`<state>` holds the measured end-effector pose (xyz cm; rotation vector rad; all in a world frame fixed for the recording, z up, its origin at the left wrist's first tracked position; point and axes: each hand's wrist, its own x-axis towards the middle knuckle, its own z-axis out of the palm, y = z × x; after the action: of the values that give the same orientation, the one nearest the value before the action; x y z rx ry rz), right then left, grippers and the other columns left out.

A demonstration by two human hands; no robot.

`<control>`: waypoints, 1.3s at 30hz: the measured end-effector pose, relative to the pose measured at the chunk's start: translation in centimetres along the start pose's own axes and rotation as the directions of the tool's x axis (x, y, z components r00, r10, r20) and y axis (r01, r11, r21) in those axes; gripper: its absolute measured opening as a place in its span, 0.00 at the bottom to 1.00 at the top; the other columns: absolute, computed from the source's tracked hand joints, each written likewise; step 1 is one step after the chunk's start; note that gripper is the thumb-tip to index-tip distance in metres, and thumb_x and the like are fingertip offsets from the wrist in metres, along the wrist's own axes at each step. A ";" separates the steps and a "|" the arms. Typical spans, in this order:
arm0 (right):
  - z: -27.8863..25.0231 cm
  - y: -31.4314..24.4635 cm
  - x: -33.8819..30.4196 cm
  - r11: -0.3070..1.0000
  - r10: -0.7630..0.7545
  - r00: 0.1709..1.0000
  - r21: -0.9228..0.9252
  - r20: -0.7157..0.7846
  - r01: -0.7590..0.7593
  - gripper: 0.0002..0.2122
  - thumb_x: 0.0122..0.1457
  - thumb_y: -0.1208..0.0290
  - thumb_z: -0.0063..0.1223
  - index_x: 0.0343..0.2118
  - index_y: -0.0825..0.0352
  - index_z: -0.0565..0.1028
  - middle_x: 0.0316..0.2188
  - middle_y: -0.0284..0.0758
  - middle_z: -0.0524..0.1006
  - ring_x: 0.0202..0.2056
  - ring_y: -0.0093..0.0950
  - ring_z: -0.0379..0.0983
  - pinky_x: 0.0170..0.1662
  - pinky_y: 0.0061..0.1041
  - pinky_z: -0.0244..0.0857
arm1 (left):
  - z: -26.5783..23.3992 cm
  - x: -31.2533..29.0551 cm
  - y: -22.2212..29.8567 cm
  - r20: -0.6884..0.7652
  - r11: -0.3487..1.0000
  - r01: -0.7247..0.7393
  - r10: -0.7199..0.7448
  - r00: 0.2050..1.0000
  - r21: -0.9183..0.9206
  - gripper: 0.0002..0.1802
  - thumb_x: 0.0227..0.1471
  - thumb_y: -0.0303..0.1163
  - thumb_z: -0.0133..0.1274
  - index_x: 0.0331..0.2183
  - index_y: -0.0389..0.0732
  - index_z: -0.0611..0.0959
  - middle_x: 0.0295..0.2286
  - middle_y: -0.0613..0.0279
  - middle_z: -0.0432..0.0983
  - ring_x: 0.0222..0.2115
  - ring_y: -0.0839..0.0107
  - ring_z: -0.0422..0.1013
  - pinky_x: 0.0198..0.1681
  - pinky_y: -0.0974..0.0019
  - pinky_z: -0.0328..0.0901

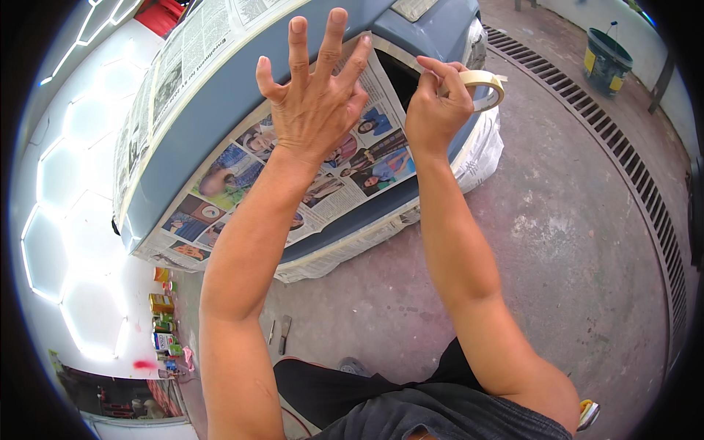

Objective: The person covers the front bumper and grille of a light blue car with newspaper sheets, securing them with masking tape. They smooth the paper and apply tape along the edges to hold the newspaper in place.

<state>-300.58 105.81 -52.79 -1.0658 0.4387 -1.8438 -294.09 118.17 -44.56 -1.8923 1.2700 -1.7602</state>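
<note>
A blue-grey vehicle body stands ahead of me, part of it covered with newspaper. My left hand lies over the newspaper sheet, fingers spread, with the index fingertip at the sheet's upper right corner. To its right, my right hand is closed around one side of a roll of masking tape. The roll sticks out on the right of that hand. Between the hands, a dark opening in the body shows beside the sheet's edge.
Newspaper and pale wrapping cover the lower edge of the body. A putty knife lies on the concrete floor near my legs. Several paint cans line the left wall under hexagonal lights. A drain grate and a dark bucket are at right.
</note>
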 end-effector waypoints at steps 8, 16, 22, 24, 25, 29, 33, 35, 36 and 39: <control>-1.6 0.0 -1.5 0.999 0.037 0.999 -0.026 0.021 -0.037 0.09 0.52 0.87 0.60 0.31 0.64 0.84 0.28 0.31 0.71 0.30 0.27 0.69 0.36 0.27 0.62 | -0.8 0.7 0.1 0.024 0.998 0.008 -0.007 1.000 -0.055 0.32 0.50 0.48 0.57 0.59 0.74 0.76 0.72 0.68 0.47 0.73 0.52 0.35 0.62 0.38 0.30; -1.3 -0.3 -1.7 0.999 0.015 0.991 -0.036 0.133 -0.010 0.11 0.54 0.84 0.59 0.35 0.59 0.85 0.30 0.32 0.73 0.31 0.29 0.72 0.39 0.31 0.61 | -0.6 0.8 -0.3 0.003 0.999 -0.013 0.013 1.000 -0.044 0.31 0.50 0.48 0.57 0.58 0.73 0.78 0.72 0.68 0.48 0.73 0.52 0.36 0.62 0.38 0.30; 1.4 -1.3 -0.2 0.981 -0.133 0.967 -0.109 0.217 0.159 0.11 0.57 0.79 0.58 0.38 0.56 0.86 0.34 0.33 0.76 0.38 0.31 0.73 0.42 0.34 0.59 | -0.8 0.6 -0.4 0.014 0.999 -0.017 0.017 1.000 -0.036 0.29 0.52 0.48 0.57 0.57 0.73 0.79 0.72 0.68 0.48 0.73 0.52 0.36 0.62 0.38 0.29; 2.2 -1.8 -0.1 0.964 -0.189 0.959 -0.148 0.213 0.222 0.11 0.58 0.81 0.58 0.38 0.58 0.86 0.33 0.34 0.75 0.34 0.29 0.73 0.40 0.32 0.66 | -0.4 0.3 -0.7 0.006 0.999 -0.016 0.016 1.000 -0.043 0.29 0.52 0.49 0.57 0.57 0.74 0.79 0.72 0.68 0.48 0.73 0.53 0.36 0.62 0.38 0.29; 2.4 -1.8 0.0 0.970 -0.164 0.962 -0.141 0.217 0.197 0.10 0.58 0.80 0.59 0.38 0.58 0.86 0.34 0.33 0.76 0.34 0.28 0.74 0.40 0.31 0.67 | -0.3 0.2 -0.8 -0.001 0.999 -0.023 0.023 1.000 -0.029 0.29 0.53 0.50 0.57 0.58 0.74 0.79 0.72 0.68 0.48 0.73 0.53 0.36 0.62 0.38 0.29; 3.0 -1.8 0.0 0.992 -0.075 0.975 -0.085 0.210 0.095 0.08 0.59 0.79 0.60 0.39 0.61 0.86 0.35 0.33 0.75 0.33 0.26 0.73 0.39 0.27 0.68 | -0.2 0.3 -1.1 -0.007 0.999 -0.043 0.044 0.999 0.005 0.29 0.53 0.51 0.58 0.58 0.76 0.78 0.72 0.69 0.47 0.73 0.53 0.35 0.62 0.38 0.29; 3.3 -1.6 0.1 0.999 -0.013 0.980 -0.041 0.199 0.022 0.07 0.60 0.78 0.61 0.39 0.64 0.86 0.37 0.33 0.75 0.32 0.24 0.72 0.38 0.24 0.67 | -0.1 0.3 -1.1 -0.010 0.998 -0.052 0.052 0.999 0.019 0.28 0.53 0.50 0.59 0.57 0.76 0.79 0.72 0.69 0.47 0.73 0.53 0.35 0.62 0.38 0.29; 3.4 -1.8 0.2 0.999 0.010 0.978 -0.035 0.206 -0.003 0.07 0.59 0.78 0.61 0.39 0.65 0.85 0.38 0.33 0.74 0.32 0.23 0.71 0.38 0.23 0.67 | -0.1 0.4 -1.1 -0.020 0.998 -0.053 0.053 0.998 0.013 0.28 0.53 0.51 0.59 0.57 0.75 0.79 0.72 0.68 0.47 0.73 0.52 0.35 0.62 0.37 0.30; 3.5 -2.0 0.2 0.999 0.025 0.977 -0.038 0.212 -0.017 0.07 0.59 0.78 0.61 0.39 0.66 0.85 0.38 0.33 0.74 0.32 0.23 0.71 0.38 0.23 0.67 | -0.1 0.5 -1.1 -0.025 0.998 -0.054 0.054 0.998 0.010 0.27 0.53 0.51 0.59 0.56 0.75 0.80 0.72 0.68 0.48 0.73 0.52 0.36 0.62 0.37 0.30; 3.8 -2.7 0.1 0.997 0.072 0.973 -0.029 0.219 -0.067 0.07 0.58 0.76 0.62 0.39 0.67 0.85 0.39 0.33 0.74 0.31 0.23 0.71 0.38 0.23 0.67 | 0.4 0.2 -1.2 -0.116 0.991 0.002 -0.018 0.993 -0.132 0.21 0.49 0.44 0.60 0.48 0.70 0.86 0.70 0.76 0.53 0.72 0.59 0.42 0.64 0.36 0.29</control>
<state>-298.93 107.67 -48.78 -1.2385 0.3607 -1.6414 -293.32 118.57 -43.69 -1.8911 1.4535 -1.8592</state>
